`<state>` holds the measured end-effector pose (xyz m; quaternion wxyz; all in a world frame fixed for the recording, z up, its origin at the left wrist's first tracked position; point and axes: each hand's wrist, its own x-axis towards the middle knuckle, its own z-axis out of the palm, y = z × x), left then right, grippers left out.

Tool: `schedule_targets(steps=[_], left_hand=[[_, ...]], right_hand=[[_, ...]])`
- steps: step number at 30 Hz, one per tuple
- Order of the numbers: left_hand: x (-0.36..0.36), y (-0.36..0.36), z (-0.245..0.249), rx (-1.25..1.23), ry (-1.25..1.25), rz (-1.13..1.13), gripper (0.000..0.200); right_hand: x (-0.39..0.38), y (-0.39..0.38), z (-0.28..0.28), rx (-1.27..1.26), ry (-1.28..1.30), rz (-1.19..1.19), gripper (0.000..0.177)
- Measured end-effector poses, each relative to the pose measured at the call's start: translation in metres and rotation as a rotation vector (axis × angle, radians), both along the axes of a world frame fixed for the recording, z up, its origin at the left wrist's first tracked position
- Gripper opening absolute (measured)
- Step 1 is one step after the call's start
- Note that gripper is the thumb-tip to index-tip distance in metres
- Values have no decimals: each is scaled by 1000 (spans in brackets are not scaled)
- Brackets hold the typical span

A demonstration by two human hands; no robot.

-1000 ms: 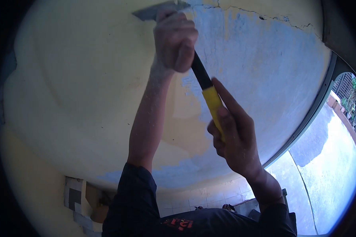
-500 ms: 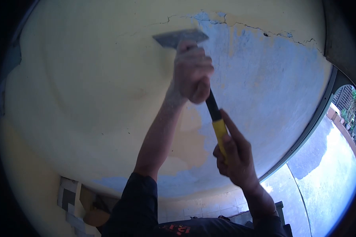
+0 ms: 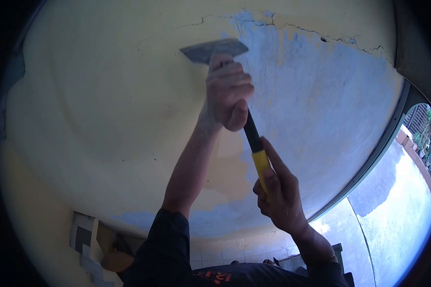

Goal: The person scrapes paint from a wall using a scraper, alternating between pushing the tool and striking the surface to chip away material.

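Against a yellow ceiling [image 3: 91,110] with scraped blue patches, the left hand [image 3: 227,93] fingers wrap the scraper [image 3: 214,49] near its blade, pressed to the paint, while the right hand [image 3: 280,196] fingers grip its yellow handle end.

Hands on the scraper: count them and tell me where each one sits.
2. The left hand is closed around the scraper just below its blade; the right hand holds the yellow end of the handle, lower down. No other hands show.
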<state>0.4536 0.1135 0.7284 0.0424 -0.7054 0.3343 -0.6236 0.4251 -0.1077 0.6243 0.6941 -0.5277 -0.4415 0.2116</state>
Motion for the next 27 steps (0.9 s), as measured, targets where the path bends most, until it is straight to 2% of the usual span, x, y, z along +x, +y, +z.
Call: schedule_targets(steps=[5, 6, 10, 14, 16, 19, 22, 27], left_hand=[[-4, 0, 29, 10, -24, -32, 63], [-11, -2, 27, 27, -5, 9, 63], [-2, -14, -16, -68, 7, -41, 63], [-5, -8, 1, -52, 21, -53, 63], [-3, -3, 18, 24, -30, -42, 64], [-1, -5, 19, -6, -45, -54, 65], [-4, -11, -1, -68, 4, -48, 66], [-6, -4, 27, 1, -18, -29, 66]], right_hand=[[-18, -5, 32, 34, 78, 7, 57], [-13, -13, 28, 25, -7, 13, 55], [-20, -31, 13, -34, -12, 5, 54], [-21, -21, 20, -80, 108, 26, 54], [-15, -16, 29, -30, 65, 44, 54], [-17, -20, 30, -23, 6, -9, 55], [-21, -29, 20, -37, 14, 16, 55], [-18, -17, 39, -35, 33, -5, 54]])
